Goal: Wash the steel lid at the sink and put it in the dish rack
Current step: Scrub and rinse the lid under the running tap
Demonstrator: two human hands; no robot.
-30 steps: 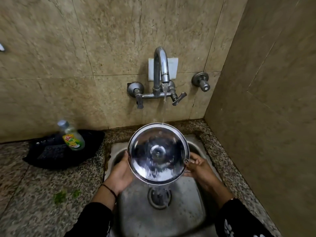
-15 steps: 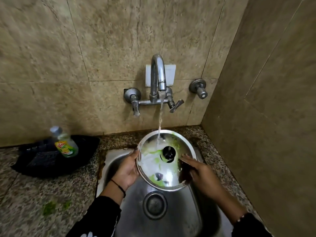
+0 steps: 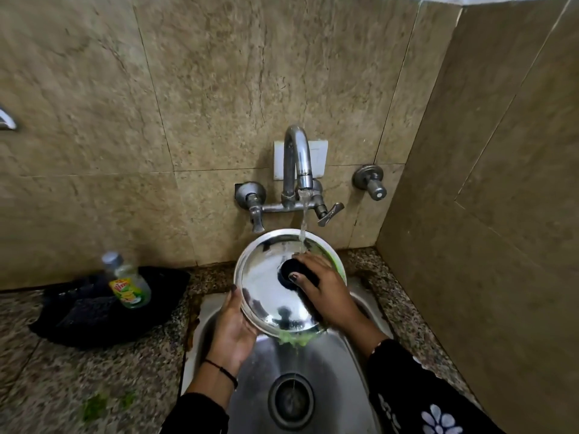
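The round steel lid (image 3: 266, 286) is held tilted over the steel sink (image 3: 316, 364), its shiny top with a black knob (image 3: 287, 270) facing me. Green soap foam clings to its upper right rim and drips from its lower edge. My left hand (image 3: 233, 330) grips the lid's lower left rim from underneath. My right hand (image 3: 326, 292) lies flat on the lid's right side, fingers touching the knob. Water runs from the tap (image 3: 297, 164) onto the lid near my right fingers. No dish rack is in view.
A dish soap bottle (image 3: 127, 281) stands on a black tray (image 3: 94, 308) on the granite counter (image 3: 62, 380) to the left. Green specks (image 3: 94, 408) lie on the counter. Tiled walls close the back and right. The sink drain (image 3: 291, 399) is below the lid.
The lid was flipped from its shiny underside to its soapy top side. My right hand has slid from the rim up onto the top by the knob, and much foam has rinsed off.
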